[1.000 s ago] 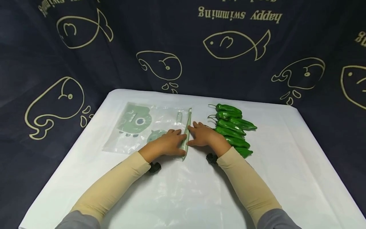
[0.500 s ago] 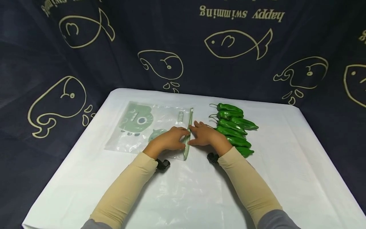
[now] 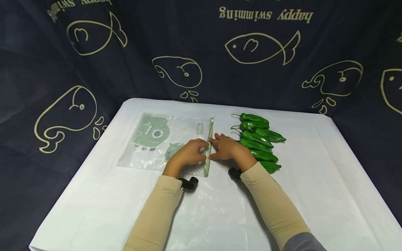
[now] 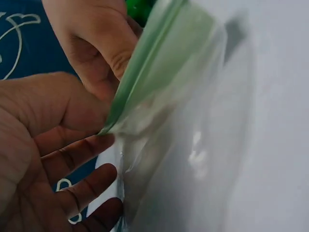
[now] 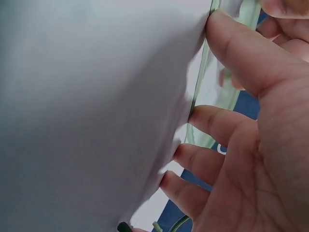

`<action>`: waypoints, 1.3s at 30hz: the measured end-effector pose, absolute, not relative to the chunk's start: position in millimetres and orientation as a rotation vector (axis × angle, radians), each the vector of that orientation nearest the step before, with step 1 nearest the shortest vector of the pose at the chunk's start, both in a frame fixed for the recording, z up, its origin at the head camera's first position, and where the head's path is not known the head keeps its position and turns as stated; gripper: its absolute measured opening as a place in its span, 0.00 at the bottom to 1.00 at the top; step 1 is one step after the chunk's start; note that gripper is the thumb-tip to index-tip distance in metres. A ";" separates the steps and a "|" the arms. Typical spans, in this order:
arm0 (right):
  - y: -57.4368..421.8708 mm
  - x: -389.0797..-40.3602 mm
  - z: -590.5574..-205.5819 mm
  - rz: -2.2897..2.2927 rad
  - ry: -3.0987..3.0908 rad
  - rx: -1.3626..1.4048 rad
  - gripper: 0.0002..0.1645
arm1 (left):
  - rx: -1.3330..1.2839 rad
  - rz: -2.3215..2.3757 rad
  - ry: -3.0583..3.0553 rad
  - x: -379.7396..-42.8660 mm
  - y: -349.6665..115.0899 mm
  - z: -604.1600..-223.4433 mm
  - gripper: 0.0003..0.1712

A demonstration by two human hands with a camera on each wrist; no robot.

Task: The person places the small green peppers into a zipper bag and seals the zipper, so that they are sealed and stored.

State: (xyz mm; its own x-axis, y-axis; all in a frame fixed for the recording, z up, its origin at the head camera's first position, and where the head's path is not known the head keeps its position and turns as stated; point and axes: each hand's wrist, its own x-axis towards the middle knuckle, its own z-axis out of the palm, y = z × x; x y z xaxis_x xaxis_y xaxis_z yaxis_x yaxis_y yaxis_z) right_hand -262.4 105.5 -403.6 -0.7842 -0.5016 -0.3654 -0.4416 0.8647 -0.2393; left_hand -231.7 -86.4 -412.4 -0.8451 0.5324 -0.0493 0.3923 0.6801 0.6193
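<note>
A clear zip-top plastic bag (image 3: 185, 125) with green monster prints lies flat, its green zip strip (image 3: 211, 130) facing right. My left hand (image 3: 189, 152) is over the bag's right part. In the left wrist view, the thumb and a finger of this left hand (image 4: 53, 121) pinch the green edge, and the bag's mouth is partly spread. From the other side, my right hand (image 3: 226, 148) touches the strip. The right wrist view shows the right hand (image 5: 270, 111) with thumb and fingers spread apart, tips against the edge and the table.
Several green peppers (image 3: 255, 136) lie in a stack right of my right hand, stems pointing left. White cloth covers the table (image 3: 213, 216). A dark curtain (image 3: 213, 87) with fish drawings hangs behind it. Black wrist cameras (image 3: 190, 183) sit under both wrists.
My left hand has drawn its fingers in at the zip strip, and its forearm has swung toward the right. The right hand has stayed nearly still. The view has shifted slightly.
</note>
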 end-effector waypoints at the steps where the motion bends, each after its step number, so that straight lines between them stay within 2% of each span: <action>1: 106.2 -262.4 -403.2 -0.192 2.616 -0.692 0.50 | 0.735 0.944 2.669 -231.2 -86.0 -413.8 0.29; 21: 105.3 -262.3 -402.6 -0.172 2.609 -0.670 0.51 | 0.339 1.609 2.480 -214.2 -90.5 -432.0 0.30; 39: 106.3 -261.9 -402.4 -0.168 2.625 -0.678 0.51 | 0.057 1.991 2.171 -203.2 -92.1 -424.8 0.29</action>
